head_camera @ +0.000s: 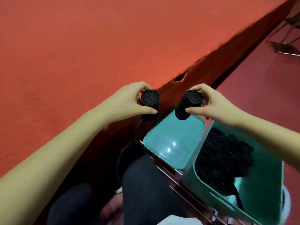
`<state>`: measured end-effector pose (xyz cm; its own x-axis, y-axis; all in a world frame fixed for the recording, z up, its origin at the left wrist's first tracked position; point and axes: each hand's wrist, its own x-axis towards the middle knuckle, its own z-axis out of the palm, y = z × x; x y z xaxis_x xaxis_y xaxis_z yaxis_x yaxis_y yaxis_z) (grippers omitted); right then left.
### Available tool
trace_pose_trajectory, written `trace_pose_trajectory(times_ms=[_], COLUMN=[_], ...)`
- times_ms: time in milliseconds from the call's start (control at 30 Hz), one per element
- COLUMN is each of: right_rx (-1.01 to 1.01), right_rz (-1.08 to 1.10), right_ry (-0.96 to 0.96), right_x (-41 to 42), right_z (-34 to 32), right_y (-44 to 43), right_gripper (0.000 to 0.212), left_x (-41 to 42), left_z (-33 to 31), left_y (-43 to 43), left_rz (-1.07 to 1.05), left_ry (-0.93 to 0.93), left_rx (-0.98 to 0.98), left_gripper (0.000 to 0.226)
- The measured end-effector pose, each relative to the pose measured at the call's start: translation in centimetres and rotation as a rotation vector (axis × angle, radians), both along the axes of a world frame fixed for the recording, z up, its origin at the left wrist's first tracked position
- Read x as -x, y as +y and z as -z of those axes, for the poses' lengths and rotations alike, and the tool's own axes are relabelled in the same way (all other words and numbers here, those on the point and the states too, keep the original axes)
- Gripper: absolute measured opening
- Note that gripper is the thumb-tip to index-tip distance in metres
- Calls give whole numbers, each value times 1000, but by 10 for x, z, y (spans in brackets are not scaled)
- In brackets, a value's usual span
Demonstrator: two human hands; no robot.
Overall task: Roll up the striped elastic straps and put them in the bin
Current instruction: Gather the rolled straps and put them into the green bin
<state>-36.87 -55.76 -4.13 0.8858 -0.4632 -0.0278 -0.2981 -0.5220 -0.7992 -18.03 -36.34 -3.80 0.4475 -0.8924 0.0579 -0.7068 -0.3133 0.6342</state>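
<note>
My left hand [128, 99] grips a black rolled strap [149, 101] at the edge of the red table, its spiral end facing me. My right hand [212, 104] grips a second black rolled strap [186, 106], tilted, held in the air above the teal lid [175, 143]. The teal bin [267, 189] stands at the lower right with several black rolled straps [224, 159] piled inside. A loose strap tail hangs below the left roll.
The red table top [81, 46] fills the upper left, its dark edge running diagonally. My legs in dark trousers [142, 189] are below. Red floor and a metal chair base [285, 46] lie at the upper right.
</note>
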Motion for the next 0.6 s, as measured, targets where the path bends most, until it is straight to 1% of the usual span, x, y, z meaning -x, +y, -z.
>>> trace_pose_trajectory(times_ms=[67, 300, 367, 467, 600], right_rx=[-7, 27, 17, 10, 97], right_rz=[81, 273, 298, 308, 243], right_ry=[-7, 54, 73, 156, 334], right_x=[32, 132, 154, 183, 197], right_z=[9, 44, 54, 64, 73], right_y=[-19, -51, -55, -59, -62], right_gripper=[44, 45, 46, 46, 46], left_x=[27, 107, 125, 149, 169], left_z=[0, 31, 38, 49, 69], left_y=[-32, -112, -127, -143, -156], left_rz=[98, 340, 394, 461, 516], left_ry=[-37, 6, 22, 39, 54], left_rx=[-18, -44, -45, -67, -102], left_gripper=[48, 46, 46, 48, 50])
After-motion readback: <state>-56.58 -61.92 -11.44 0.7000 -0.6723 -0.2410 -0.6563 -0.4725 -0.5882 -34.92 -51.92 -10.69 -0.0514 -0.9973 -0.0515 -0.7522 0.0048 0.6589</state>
